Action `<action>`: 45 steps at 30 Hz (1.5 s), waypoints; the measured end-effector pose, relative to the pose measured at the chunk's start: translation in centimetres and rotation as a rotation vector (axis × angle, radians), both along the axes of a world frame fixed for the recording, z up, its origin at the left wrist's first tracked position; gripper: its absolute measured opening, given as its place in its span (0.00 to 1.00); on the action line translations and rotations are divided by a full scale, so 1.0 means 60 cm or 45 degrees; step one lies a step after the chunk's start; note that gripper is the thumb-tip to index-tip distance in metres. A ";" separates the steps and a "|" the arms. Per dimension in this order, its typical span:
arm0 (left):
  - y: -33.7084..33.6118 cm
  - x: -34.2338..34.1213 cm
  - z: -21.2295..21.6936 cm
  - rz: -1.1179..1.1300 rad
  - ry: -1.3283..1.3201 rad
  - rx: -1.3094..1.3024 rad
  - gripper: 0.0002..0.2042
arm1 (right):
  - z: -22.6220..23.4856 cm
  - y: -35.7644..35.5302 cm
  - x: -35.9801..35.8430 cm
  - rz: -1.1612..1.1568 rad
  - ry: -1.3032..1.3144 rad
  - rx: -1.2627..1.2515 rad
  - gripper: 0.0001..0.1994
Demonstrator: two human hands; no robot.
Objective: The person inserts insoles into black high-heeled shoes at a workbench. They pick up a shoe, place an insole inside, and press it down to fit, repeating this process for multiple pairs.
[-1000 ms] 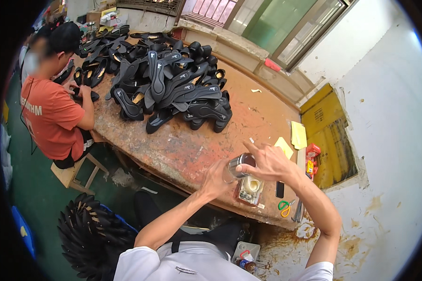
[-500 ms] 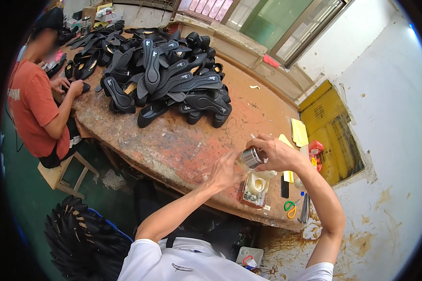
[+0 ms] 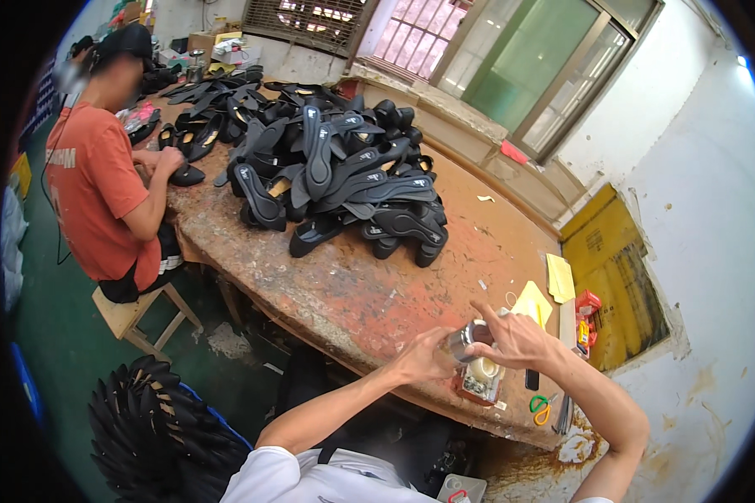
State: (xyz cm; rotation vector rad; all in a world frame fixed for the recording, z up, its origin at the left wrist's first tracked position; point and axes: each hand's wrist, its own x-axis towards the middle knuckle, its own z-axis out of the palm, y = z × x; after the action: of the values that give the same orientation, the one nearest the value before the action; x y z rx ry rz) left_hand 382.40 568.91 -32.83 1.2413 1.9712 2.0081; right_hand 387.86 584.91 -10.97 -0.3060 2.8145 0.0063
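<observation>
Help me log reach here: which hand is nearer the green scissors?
Right. The right hand is just above the scissors, at the small tin. The left hand holds that tin from the far side, further left of the scissors.

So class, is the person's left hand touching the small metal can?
Touching. The head view shows the left hand wrapped against the metal can, with the right hand on its other side.
</observation>
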 end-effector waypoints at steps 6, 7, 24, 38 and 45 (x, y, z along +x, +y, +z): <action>-0.004 -0.008 0.015 0.039 -0.025 -0.110 0.39 | -0.004 0.007 -0.023 0.149 0.032 0.111 0.41; 0.001 -0.007 0.022 0.050 -0.008 -0.147 0.40 | -0.019 0.020 -0.022 0.124 0.090 0.043 0.37; 0.215 -0.113 0.126 0.179 0.313 -0.048 0.46 | 0.140 0.297 -0.009 -0.960 0.683 -0.002 0.38; 0.118 -0.003 -0.215 0.420 0.551 -1.077 0.32 | 0.066 0.767 0.286 -2.002 0.346 0.436 0.45; 0.138 0.006 -0.192 0.410 0.521 -1.157 0.31 | -0.132 0.863 0.310 -2.177 0.303 0.302 0.45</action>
State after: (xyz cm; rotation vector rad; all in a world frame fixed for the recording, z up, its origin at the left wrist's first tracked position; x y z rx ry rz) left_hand 382.77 577.20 -44.33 1.1602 2.8877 0.6797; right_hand 406.45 636.67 -18.90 2.1387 2.2748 -0.0033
